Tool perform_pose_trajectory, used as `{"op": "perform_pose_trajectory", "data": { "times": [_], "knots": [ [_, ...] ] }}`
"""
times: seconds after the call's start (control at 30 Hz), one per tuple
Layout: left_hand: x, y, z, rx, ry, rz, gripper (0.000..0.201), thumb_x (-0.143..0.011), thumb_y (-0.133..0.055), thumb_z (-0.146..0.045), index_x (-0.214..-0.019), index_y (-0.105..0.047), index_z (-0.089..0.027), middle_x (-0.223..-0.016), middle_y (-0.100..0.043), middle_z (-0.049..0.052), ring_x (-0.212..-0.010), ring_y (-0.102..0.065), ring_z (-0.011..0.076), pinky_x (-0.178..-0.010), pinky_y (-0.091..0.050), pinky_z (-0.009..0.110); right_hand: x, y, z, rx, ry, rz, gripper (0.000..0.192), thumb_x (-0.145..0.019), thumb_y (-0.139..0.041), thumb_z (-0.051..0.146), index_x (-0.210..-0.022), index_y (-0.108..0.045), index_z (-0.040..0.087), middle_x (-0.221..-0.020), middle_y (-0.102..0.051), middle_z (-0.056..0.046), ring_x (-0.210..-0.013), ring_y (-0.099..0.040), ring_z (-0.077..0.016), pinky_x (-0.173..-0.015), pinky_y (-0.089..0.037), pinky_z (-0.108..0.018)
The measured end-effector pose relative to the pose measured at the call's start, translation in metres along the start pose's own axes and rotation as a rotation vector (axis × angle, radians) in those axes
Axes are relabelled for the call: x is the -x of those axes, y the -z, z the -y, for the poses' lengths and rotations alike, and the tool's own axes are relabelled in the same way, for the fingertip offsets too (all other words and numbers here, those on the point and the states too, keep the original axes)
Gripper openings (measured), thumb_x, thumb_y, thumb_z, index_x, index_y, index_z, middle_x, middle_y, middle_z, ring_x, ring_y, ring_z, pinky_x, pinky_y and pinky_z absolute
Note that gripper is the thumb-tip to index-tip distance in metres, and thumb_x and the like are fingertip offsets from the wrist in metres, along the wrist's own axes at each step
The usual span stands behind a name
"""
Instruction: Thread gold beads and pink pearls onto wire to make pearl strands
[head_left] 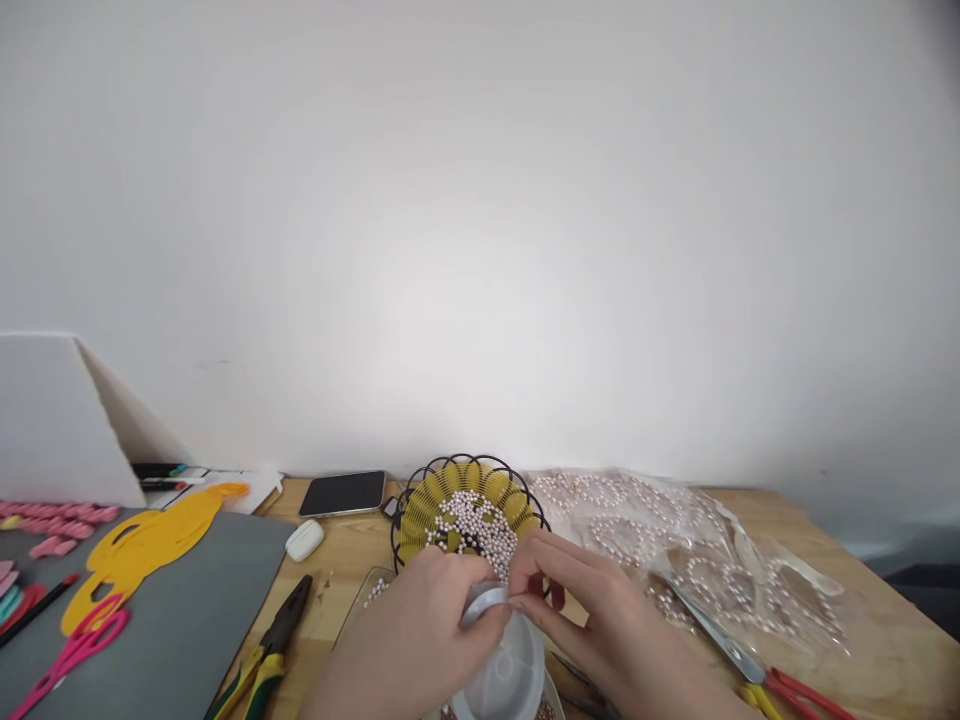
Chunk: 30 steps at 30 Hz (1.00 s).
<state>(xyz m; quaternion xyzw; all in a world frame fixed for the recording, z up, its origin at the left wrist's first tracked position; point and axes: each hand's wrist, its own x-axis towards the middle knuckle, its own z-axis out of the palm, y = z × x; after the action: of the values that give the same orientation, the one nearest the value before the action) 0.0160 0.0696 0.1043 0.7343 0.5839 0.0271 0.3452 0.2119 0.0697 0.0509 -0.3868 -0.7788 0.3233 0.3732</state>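
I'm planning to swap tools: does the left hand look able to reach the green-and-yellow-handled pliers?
Probably yes: the pliers lie left of the left hand, nothing visibly covering them, though that hand seems busy with the white roll.

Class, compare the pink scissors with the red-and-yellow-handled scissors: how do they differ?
The pink scissors lie on the grey mat at left; the red-and-yellow-handled scissors lie at right, off that mat. The pink pair's handles point towards the wall; the red-and-yellow pair's handles point away from it. Both lie unheld.
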Motion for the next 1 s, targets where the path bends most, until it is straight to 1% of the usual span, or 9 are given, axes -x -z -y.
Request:
{"op": "perform_pose_trajectory", "data": {
  "times": [0.17, 0.3, 0.43, 0.57, 0.63, 0.7, 0.83, 0.93, 1.0],
  "knots": [
    [0.0, 0.001, 0.0, 0.018, -0.021, 0.009, 0.025, -0.095, -0.05, -0.043, -0.081, -0.059, -0.025, -0.087, -0.068, 0.005, -0.087, -0.065, 0.0276, -0.065, -0.037, 0.033, 0.004, 0.001, 0.0, 0.009, -0.011, -0.004, 0.015, -0.101, -0.054, 0.02, -0.087, -0.057, 0.027, -0.08, -0.062, 0.002, -0.068, -0.057, -0.0172, -0.059, -0.043, -0.028],
    [0.001, 0.0, 0.001, 0.012, -0.029, -0.002, 0.024, -0.096, -0.05, -0.042, -0.084, -0.064, -0.026, -0.091, -0.069, 0.005, -0.09, -0.065, 0.0281, -0.068, -0.038, 0.033, 0.004, 0.005, 0.007, 0.049, -0.059, 0.016, 0.018, -0.103, -0.051, 0.023, -0.086, -0.054, 0.028, -0.08, -0.061, 0.002, -0.066, -0.055, -0.017, -0.058, -0.042, -0.028],
    [0.004, 0.003, 0.001, 0.074, -0.061, 0.024, 0.017, -0.093, -0.056, -0.037, -0.101, -0.068, -0.029, -0.096, -0.073, 0.004, -0.097, -0.064, 0.0293, -0.073, -0.039, 0.033, 0.004, 0.012, 0.015, 0.065, -0.079, 0.016, 0.019, -0.105, -0.047, 0.024, -0.086, -0.051, 0.028, -0.079, -0.059, 0.003, -0.065, -0.054, -0.017, -0.059, -0.042, -0.028],
    [0.007, 0.01, 0.005, 0.134, -0.102, -0.001, 0.027, -0.096, -0.055, -0.036, -0.118, -0.069, -0.032, -0.099, -0.076, 0.001, -0.084, -0.063, 0.0241, -0.065, -0.037, 0.03, 0.007, 0.016, 0.015, -0.002, -0.151, -0.015, 0.02, -0.107, -0.042, 0.031, -0.09, -0.052, 0.028, -0.08, -0.057, 0.002, -0.068, -0.054, -0.018, -0.062, -0.043, -0.03],
    [0.007, 0.013, 0.007, 0.146, -0.135, -0.026, 0.027, -0.098, -0.054, -0.037, -0.117, -0.072, -0.03, -0.096, -0.076, 0.001, -0.079, -0.062, 0.0222, -0.064, -0.036, 0.03, 0.009, 0.016, 0.013, -0.062, -0.214, -0.011, 0.022, -0.108, -0.04, 0.036, -0.092, -0.053, 0.028, -0.081, -0.056, 0.001, -0.071, -0.054, -0.0188, -0.063, -0.043, -0.03],
    [0.008, 0.016, 0.007, 0.135, -0.176, -0.017, 0.026, -0.099, -0.054, -0.034, -0.112, -0.075, -0.028, -0.094, -0.078, 0.002, -0.078, -0.063, 0.0214, -0.066, -0.038, 0.029, 0.009, 0.016, 0.012, -0.122, -0.27, -0.008, 0.024, -0.107, -0.041, 0.042, -0.092, -0.053, 0.028, -0.08, -0.055, 0.001, -0.072, -0.053, -0.0194, -0.063, -0.042, -0.03],
    [0.009, 0.02, 0.001, 0.11, -0.23, 0.037, 0.027, -0.099, -0.054, -0.03, -0.112, -0.078, -0.027, -0.1, -0.081, 0.001, -0.082, -0.067, 0.0215, -0.069, -0.041, 0.029, 0.007, 0.017, 0.013, -0.171, -0.3, -0.054, 0.029, -0.105, -0.043, 0.049, -0.088, -0.049, 0.027, -0.076, -0.052, 0.001, -0.068, -0.05, -0.0185, -0.06, -0.037, -0.03],
    [0.007, 0.021, -0.002, 0.077, -0.186, 0.039, 0.031, -0.1, -0.054, -0.033, -0.121, -0.077, -0.028, -0.108, -0.082, 0.004, -0.086, -0.07, 0.0247, -0.072, -0.043, 0.031, 0.005, 0.021, 0.012, -0.168, -0.261, -0.115, 0.032, -0.107, -0.042, 0.051, -0.086, -0.048, 0.027, -0.074, -0.049, 0.002, -0.065, -0.046, -0.0174, -0.057, -0.036, -0.029],
    [0.006, 0.022, 0.0, 0.089, -0.17, 0.043, 0.034, -0.1, -0.054, -0.032, -0.125, -0.076, -0.029, -0.118, -0.081, 0.004, -0.096, -0.072, 0.0269, -0.079, -0.047, 0.033, 0.005, 0.027, 0.007, -0.144, -0.235, -0.188, 0.033, -0.108, -0.041, 0.051, -0.087, -0.049, 0.027, -0.075, -0.049, 0.003, -0.064, -0.045, -0.017, -0.057, -0.038, -0.029]
  ]
}}
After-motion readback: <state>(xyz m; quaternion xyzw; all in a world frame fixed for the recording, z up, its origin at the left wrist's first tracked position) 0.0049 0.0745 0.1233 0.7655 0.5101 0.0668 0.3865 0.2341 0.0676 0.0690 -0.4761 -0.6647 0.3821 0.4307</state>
